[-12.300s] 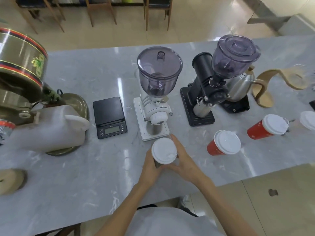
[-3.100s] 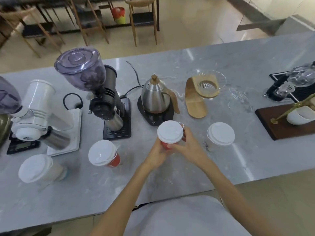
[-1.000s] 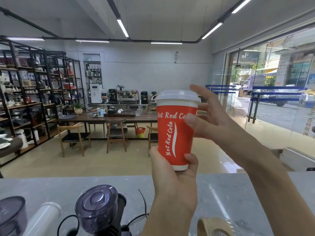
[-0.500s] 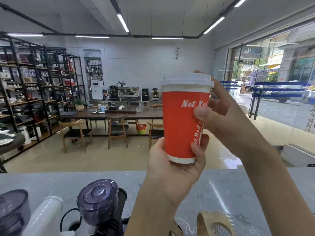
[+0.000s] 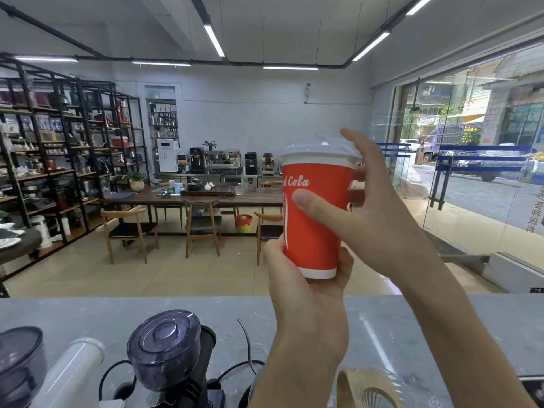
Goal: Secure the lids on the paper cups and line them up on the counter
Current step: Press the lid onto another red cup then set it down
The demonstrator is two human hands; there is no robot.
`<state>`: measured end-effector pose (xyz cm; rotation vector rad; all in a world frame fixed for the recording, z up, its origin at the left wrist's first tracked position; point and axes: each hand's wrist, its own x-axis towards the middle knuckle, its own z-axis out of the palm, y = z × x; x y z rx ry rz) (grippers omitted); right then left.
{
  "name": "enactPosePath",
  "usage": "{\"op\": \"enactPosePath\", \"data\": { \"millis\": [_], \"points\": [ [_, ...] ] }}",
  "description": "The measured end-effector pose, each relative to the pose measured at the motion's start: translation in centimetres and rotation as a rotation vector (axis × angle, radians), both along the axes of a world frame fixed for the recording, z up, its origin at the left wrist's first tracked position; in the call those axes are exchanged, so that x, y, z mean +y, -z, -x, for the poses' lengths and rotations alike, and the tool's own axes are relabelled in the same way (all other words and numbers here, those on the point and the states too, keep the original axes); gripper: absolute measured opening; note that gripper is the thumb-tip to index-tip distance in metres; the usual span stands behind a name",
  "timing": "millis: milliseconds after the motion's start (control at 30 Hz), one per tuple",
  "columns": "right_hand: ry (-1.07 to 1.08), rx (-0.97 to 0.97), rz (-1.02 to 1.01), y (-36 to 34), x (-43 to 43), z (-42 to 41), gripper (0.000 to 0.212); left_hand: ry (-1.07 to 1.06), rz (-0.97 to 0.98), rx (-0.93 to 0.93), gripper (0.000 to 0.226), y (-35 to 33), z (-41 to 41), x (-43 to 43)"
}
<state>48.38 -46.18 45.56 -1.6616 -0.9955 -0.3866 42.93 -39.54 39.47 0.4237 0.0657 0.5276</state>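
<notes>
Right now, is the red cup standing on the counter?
No, the left hand holds the red cup up by its base, clear of the counter, the right hand at its lid.

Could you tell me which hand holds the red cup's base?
The left hand, under the red paper cup; the right hand sits higher, by its white plastic lid.

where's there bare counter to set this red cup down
Bare counter shows right of the right forearm, out to the frame edge, and between the two forearms, behind the wooden dripper stand. A thinner bare strip runs along the far edge, behind the dark grinder. The near left is crowded by that grinder and a white grinder beside it.
</notes>
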Motion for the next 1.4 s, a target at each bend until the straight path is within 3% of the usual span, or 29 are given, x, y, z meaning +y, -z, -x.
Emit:
{"op": "enactPosePath", "data": {
  "millis": [167,300,467,600,733,1067,1267,1400],
  "points": [
    [-0.180,0.086,-0.037,-0.6,-1.1,-1.4,0.091,0.537,0.236,-0.062,0.045,-1.1,1.3,2.6],
    [-0.315,0.141,-0.053,-0.2,-1.2,-2.6,0.093,0.688,0.310,-0.062,0.049,-1.3,1.6,3.2],
    [-0.365,0.177,-0.100,1.0,-0.2,-2.7,0.088,0.551,0.308,-0.199,0.050,-0.7,0.6,2.9],
    [-0.075,0.061,-0.087,0.9,0.7,-0.9,0.112,0.354,0.116,-0.136,0.053,-0.3,-0.1,2.3],
    [0.063,-0.039,-0.031,0.6,0.6,-0.8,0.115,0.401,0.068,-0.103,0.052,-0.1,0.3,2.0],
    [-0.357,0.129,-0.109,0.4,-0.7,-2.9,0.088,0.718,0.295,-0.214,0.052,-0.6,1.6,3.0],
    [-0.401,0.174,-0.084,0.7,-0.5,-2.3,0.081,0.370,0.228,-0.189,0.042,-0.5,0.9,2.2],
    [-0.109,0.026,-0.023,0.9,0.1,-0.2,0.109,0.103,-0.024,-0.054,0.043,0.0,0.8,1.1]
  ]
}}
